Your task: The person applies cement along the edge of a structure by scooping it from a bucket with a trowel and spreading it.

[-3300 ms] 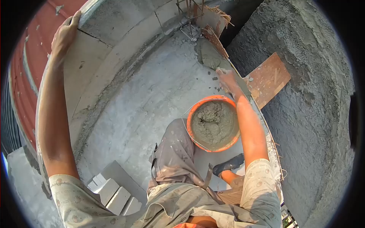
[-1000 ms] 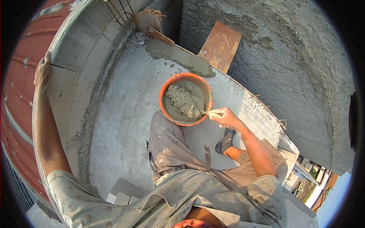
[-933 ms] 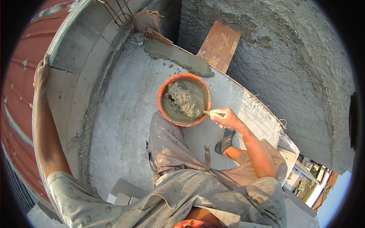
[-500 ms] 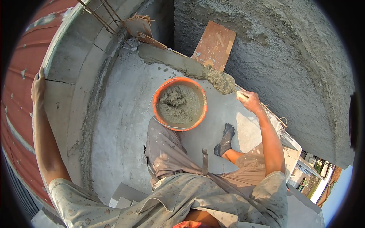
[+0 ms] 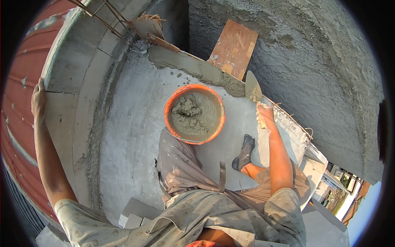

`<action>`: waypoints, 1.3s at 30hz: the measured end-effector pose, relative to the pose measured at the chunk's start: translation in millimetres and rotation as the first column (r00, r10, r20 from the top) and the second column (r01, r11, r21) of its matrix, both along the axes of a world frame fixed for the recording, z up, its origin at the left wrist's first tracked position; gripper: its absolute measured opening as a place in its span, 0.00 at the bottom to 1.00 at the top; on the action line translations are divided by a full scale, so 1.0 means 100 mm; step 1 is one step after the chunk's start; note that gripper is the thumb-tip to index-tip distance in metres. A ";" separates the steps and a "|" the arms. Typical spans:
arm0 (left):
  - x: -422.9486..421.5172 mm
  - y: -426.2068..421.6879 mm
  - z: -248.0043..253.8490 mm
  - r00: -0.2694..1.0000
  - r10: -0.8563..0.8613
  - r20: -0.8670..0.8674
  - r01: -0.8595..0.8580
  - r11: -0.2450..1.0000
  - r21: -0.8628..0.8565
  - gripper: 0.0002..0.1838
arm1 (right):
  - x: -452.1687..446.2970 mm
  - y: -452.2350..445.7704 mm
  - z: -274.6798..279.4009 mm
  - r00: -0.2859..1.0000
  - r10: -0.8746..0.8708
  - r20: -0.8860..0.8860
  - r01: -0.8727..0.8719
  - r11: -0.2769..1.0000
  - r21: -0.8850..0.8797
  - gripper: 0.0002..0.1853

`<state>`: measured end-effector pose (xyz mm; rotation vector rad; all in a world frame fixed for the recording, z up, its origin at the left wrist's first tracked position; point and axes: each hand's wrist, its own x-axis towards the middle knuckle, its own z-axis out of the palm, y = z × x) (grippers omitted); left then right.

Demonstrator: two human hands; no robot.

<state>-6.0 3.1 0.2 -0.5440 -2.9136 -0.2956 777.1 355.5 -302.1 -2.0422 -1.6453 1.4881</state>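
My right hand (image 5: 265, 114) is closed round the handle of a pointed trowel (image 5: 253, 87). The blade stands at the end of a strip of wet mortar (image 5: 197, 71) laid along the slab's edge. Between my knees and that strip sits an orange bucket (image 5: 166, 111) holding grey mortar (image 5: 193, 113), its wire handle hanging down. My left hand (image 5: 39, 101) grips the top edge of the block wall (image 5: 61, 107) on the left, its fingers hooked over it.
A brown board (image 5: 234, 45) leans beyond the mortar strip, by a rough plastered wall (image 5: 304, 74). Rebar (image 5: 103, 16) sticks out at upper left, near broken wood pieces (image 5: 150, 26). Red metal roofing (image 5: 24, 103) lies outside the left wall. Grey blocks (image 5: 138, 212) sit beside me.
The trowel has swung upright and its blade now shows at the strip's end, where a loose mortar lump has been flattened. My right hand moved slightly down and left. My left hand stays on the wall.
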 end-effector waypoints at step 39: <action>-0.05 -0.06 -0.02 1.000 0.000 0.024 -0.001 0.999 0.053 0.40 | -1.12 -0.39 -0.21 0.937 0.096 0.336 -0.296 0.728 0.619 0.20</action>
